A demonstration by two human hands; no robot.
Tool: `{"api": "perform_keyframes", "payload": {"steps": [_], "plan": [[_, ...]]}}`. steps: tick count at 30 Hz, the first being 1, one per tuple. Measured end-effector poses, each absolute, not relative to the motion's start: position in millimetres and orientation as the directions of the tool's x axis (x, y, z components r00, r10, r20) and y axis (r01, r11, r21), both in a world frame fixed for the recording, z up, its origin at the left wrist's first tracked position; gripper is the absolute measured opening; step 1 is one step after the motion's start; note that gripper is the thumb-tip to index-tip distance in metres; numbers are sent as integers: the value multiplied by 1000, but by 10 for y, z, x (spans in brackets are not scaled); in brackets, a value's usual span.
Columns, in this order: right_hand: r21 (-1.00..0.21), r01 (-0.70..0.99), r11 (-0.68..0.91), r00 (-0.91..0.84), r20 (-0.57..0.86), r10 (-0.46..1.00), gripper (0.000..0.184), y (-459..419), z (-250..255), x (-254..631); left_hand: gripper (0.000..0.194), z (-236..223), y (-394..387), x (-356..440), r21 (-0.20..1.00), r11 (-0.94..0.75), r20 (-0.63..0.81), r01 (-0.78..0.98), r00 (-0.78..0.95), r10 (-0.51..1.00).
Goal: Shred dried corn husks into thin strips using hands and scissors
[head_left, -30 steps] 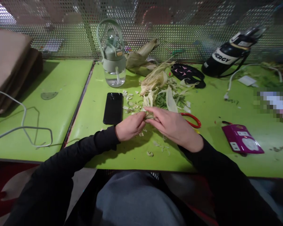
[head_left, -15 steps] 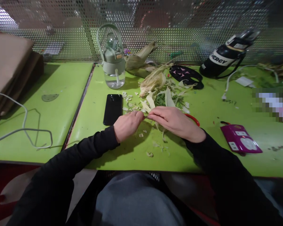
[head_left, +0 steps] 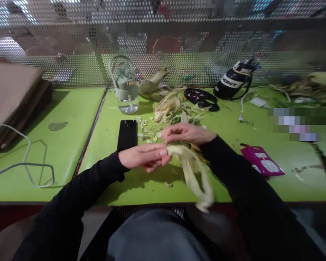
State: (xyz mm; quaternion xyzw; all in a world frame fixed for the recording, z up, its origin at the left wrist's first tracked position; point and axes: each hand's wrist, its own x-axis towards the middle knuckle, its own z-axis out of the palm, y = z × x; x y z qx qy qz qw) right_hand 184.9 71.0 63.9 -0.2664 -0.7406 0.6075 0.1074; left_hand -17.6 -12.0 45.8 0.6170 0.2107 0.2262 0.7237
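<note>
My left hand pinches the end of a pale corn husk strip, its fingers closed. From there the strip arcs right and hangs down toward the table's front edge, its lower end blurred. My right hand is just above and beside the left fingertips, thumb and fingers pressed together; what they hold is hidden. Behind the hands are a bundle of dry corn husks and a scatter of pale husk scraps. A black phone lies by my left wrist. Something orange-yellow shows partly beneath my right wrist.
A green-lidded water bottle and a dark bottle, leaning, stand near the perforated metal screen. Between them is a black cutout piece. A purple power socket is at right. Cardboard and a cable are at left.
The hands have drawn slightly apart in height, the left lower and nearer me. A long husk strip now swings out rightward from the left fingers. The view has tipped up and shifted right.
</note>
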Motion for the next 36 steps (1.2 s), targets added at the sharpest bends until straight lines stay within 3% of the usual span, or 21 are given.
{"api": "perform_keyframes", "payload": {"steps": [2,5,8,10,12,16,20,26,29,31,33,34,36], "plan": [[-975,211,72,-799,-129,587,29,636,491,1736,32,443,-105,-148,928,241,-3,-285,640,768],[-986,161,33,-750,-101,653,26,461,267,1563,29,377,5,-135,924,230,-116,-305,351,929],[-992,123,-38,-593,-104,799,26,320,174,1483,30,295,134,-173,992,113,-105,-59,120,987],[-982,183,54,-523,-50,851,26,270,191,1479,30,246,192,-207,978,-52,49,204,21,999],[-930,295,221,-490,51,870,24,234,230,1484,28,203,221,-227,883,-153,175,444,-8,985],[-717,493,494,-559,174,811,23,128,271,1468,25,115,224,-208,699,-195,240,688,32,970],[-580,433,690,-675,300,675,21,58,339,1483,20,30,217,-180,501,-268,257,823,155,954],[-467,550,692,-507,472,722,23,294,601,1679,20,-28,193,-195,82,-606,300,791,561,772],[-484,545,685,-567,390,726,23,464,692,1785,21,-11,109,-168,-7,-736,293,676,706,645],[-572,448,687,-731,208,650,22,561,727,1851,21,27,12,-129,59,-841,309,537,792,527],[-719,329,613,-854,51,518,21,620,724,1899,24,87,-92,-86,257,-877,408,406,777,479],[-783,285,554,-865,40,501,23,625,702,1907,27,122,-133,-66,402,-839,478,366,698,534],[-851,229,473,-788,123,603,30,571,607,1872,32,189,-165,-38,698,-657,508,286,449,735]]}}
